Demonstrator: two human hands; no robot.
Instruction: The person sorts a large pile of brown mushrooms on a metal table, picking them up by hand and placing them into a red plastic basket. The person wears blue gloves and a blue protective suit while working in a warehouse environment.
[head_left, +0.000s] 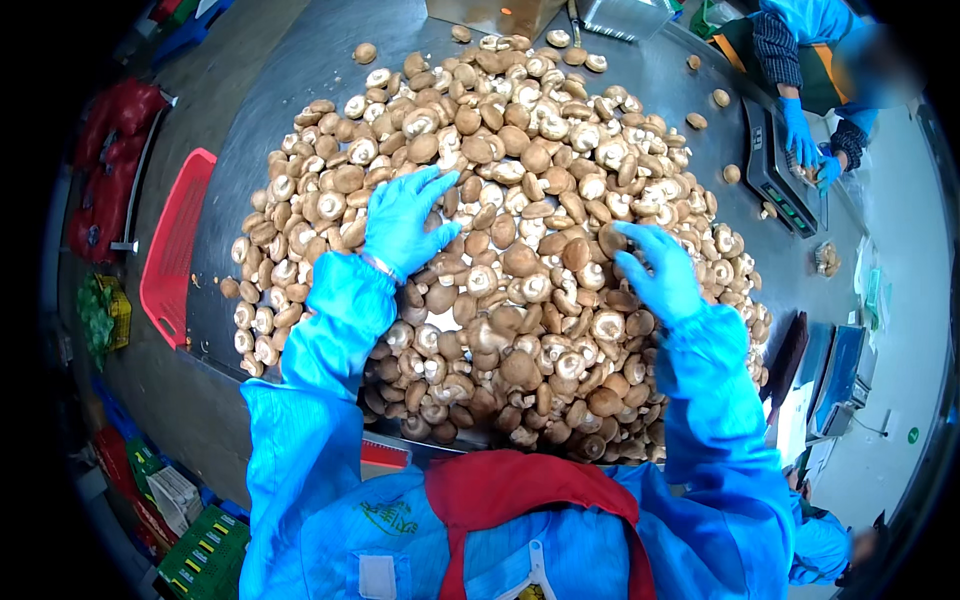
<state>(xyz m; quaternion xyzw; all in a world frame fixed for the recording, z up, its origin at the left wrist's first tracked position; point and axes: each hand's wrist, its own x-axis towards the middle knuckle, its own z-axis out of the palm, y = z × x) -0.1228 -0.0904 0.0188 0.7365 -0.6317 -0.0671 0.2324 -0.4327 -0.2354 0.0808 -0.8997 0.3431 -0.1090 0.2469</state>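
Observation:
Brown-capped shiitake mushrooms (520, 259) with pale stems lie in a broad heap on a steel table (247, 150), some caps up and others stems up. My left hand (405, 221), in a blue glove, rests over the left middle of the heap, palm down with fingers spread; nothing is seen held in it. On the right side of the heap, my right hand (660, 271), gloved alike, has its fingers apart, the fingertips beside a mushroom cap (612, 238). Whether they touch that cap is unclear. The undersides of both hands are hidden.
Across the table at the upper right, a co-worker's gloved hands (799, 135) are at a weighing scale (780, 172). A cardboard box (495, 13) and clear plastic trays (626, 16) stand at the far edge. A red plastic basket (176, 240) is at the left edge.

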